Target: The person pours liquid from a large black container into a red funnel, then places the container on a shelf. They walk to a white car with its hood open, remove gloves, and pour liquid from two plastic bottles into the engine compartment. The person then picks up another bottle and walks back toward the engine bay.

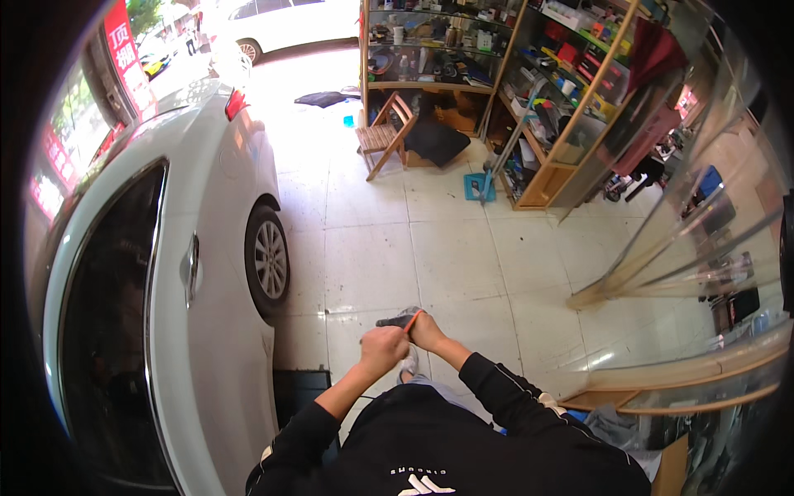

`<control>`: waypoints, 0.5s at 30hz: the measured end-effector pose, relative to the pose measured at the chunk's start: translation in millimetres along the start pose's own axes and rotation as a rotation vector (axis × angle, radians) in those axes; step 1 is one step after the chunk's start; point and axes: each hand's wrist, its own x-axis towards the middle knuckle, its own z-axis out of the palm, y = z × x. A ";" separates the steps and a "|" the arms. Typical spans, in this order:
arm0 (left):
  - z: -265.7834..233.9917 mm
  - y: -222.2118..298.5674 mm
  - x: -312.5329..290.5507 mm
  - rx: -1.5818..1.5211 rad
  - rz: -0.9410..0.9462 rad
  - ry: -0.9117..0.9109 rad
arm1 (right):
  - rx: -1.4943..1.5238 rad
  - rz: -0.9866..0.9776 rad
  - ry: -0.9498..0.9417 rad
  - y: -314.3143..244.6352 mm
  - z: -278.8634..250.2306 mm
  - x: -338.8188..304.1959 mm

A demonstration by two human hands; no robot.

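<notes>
In front of my body, my two hands meet above the tiled floor. My left hand [383, 348] is closed, its knuckles up, against a dark grey thing [390, 321] that juts out past it. My right hand [427, 332] is closed around a thin orange-red strip [413, 321] that runs between the two hands. The kind of both things is too small to tell, as is whether they are one piece. Below the hands a light shoe [409, 361] shows.
A silver-white car [217, 331] stands close on my left, beside a black case [302, 397]. Ahead are a wooden folding chair [386, 135], a blue dustpan [479, 188] and crowded glass shelves [496, 87]. Clear plastic sheeting [662, 240] hangs at right, above a wood-edged glass counter [686, 384].
</notes>
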 end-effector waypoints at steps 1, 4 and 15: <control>-9.0 -24.9 22.5 -0.030 -0.150 0.024 | -0.043 0.016 -0.107 0.5 -8.2 37.8; -45.7 -92.6 91.5 0.044 -0.291 0.092 | -0.249 -0.345 -0.330 -17.1 -11.9 153.0; -120.9 -367.6 343.9 0.112 -0.569 0.068 | -0.638 -0.718 -0.043 31.2 62.1 626.4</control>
